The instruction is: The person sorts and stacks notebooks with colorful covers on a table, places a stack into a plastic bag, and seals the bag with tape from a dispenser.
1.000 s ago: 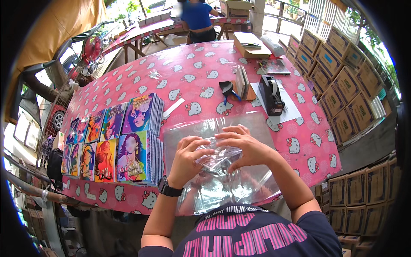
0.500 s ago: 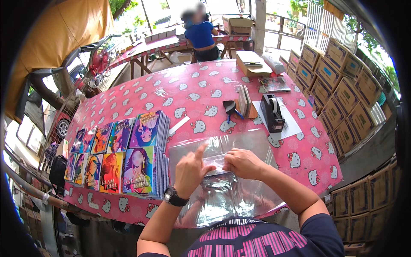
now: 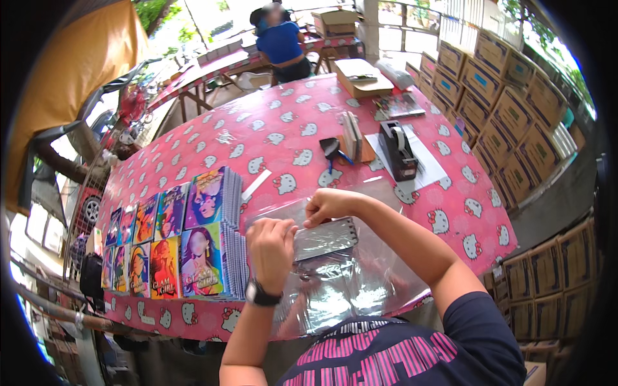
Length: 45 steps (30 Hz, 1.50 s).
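In front of me lies a small spiral-bound notebook [image 3: 327,239] in a shiny clear plastic sleeve, its coil toward the right. My right hand [image 3: 329,207] is closed in a pinch at the sleeve's far edge. Curled at the left end of the sleeve is my left hand [image 3: 270,248], which wears a dark watch; its fingertips are partly hidden and seem to grip the plastic. Beneath both hands spreads a large clear plastic sheet [image 3: 380,270]. To the left stand stacks of colourful notebooks [image 3: 205,257] in two rows.
A black tape dispenser [image 3: 399,151] stands on white paper at the right, near upright notebooks [image 3: 351,136] and a dark scoop-shaped object [image 3: 329,148]. An open carton [image 3: 364,80] sits at the table's far edge. Stacked cartons [image 3: 508,122] line the right. A person [image 3: 281,48] sits beyond.
My right hand has moved left and away from me along the sleeve, and the notebook's coil now shows. The left hand's raised finger has come down. The whole view has shifted slightly.
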Each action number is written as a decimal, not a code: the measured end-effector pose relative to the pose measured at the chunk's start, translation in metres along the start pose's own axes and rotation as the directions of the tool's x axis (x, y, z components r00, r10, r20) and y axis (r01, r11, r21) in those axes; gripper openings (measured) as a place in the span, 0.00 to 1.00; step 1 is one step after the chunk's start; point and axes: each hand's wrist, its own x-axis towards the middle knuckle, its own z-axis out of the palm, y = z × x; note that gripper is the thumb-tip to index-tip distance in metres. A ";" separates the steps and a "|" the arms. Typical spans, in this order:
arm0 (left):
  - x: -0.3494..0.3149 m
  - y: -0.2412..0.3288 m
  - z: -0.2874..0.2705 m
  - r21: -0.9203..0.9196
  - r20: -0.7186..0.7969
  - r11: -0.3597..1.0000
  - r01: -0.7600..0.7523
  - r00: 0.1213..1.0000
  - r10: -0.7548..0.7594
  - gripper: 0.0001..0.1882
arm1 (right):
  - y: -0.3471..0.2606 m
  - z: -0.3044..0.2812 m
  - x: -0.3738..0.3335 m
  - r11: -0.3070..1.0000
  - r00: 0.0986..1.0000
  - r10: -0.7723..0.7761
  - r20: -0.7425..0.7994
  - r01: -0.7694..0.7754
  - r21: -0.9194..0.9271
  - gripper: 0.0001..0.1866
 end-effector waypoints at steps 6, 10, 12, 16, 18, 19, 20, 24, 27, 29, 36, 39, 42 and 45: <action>-0.056 0.050 0.025 0.166 0.177 0.976 -0.140 0.978 0.110 0.39 | 0.009 0.008 0.007 0.977 0.994 -0.072 0.079 0.054 0.206 0.16; -0.050 0.049 0.028 0.168 0.240 0.979 -0.113 0.968 0.071 0.44 | 0.041 -0.019 -0.019 0.979 0.928 -0.185 -0.324 0.201 0.019 0.11; -0.048 0.053 0.024 0.117 0.255 0.991 -0.064 0.966 0.033 0.45 | 0.092 -0.065 -0.044 0.983 0.658 -0.185 -0.730 0.110 -0.150 0.11; -0.038 0.066 0.026 0.112 0.291 0.993 -0.023 0.957 -0.010 0.46 | 0.233 -0.152 -0.109 0.792 0.074 0.173 -0.982 -0.604 0.094 0.19; -0.040 0.063 0.026 0.128 0.296 0.992 0.004 0.954 -0.042 0.47 | 0.238 -0.158 -0.101 0.798 0.175 0.378 -0.909 -0.559 0.224 0.19; -0.042 0.063 0.026 0.156 0.299 0.988 -0.001 0.953 -0.047 0.47 | 0.238 -0.160 -0.096 0.814 0.213 0.438 -0.874 -0.507 0.284 0.18; -0.042 0.063 0.025 0.182 0.303 0.983 -0.006 0.952 -0.050 0.48 | 0.239 -0.160 -0.093 0.819 0.252 0.493 -0.833 -0.456 0.347 0.18; -0.045 0.060 0.021 0.208 0.332 0.978 0.024 0.939 -0.094 0.49 | 0.224 -0.139 -0.095 0.911 0.186 -0.314 -0.931 -0.218 -0.350 0.14; -0.040 0.064 0.022 0.175 0.338 0.985 0.008 0.939 -0.068 0.48 | 0.237 -0.102 -0.135 0.963 0.112 0.222 -0.969 -0.183 0.199 0.12; -0.040 0.064 0.021 0.154 0.341 0.988 -0.008 0.939 -0.045 0.49 | 0.291 -0.090 -0.140 0.652 0.354 0.614 -0.705 0.275 0.706 0.11; -0.047 0.062 0.017 0.171 0.329 0.985 0.032 0.940 -0.088 0.50 | 0.076 -0.049 -0.023 0.671 0.980 -0.127 -0.155 0.200 0.714 0.10; -0.045 0.064 0.018 0.184 0.339 0.983 0.011 0.938 -0.074 0.49 | 0.001 -0.041 0.011 0.924 0.931 -0.295 0.213 0.222 0.310 0.17; -0.047 0.063 0.018 0.163 0.289 0.987 0.002 0.956 -0.050 0.49 | 0.008 -0.016 0.058 0.932 0.873 -0.047 0.485 0.213 -0.294 0.23; -0.047 0.064 0.019 0.118 0.286 0.993 -0.030 0.958 -0.005 0.48 | 0.066 -0.006 0.068 0.956 0.766 0.282 0.578 -0.173 -0.236 0.24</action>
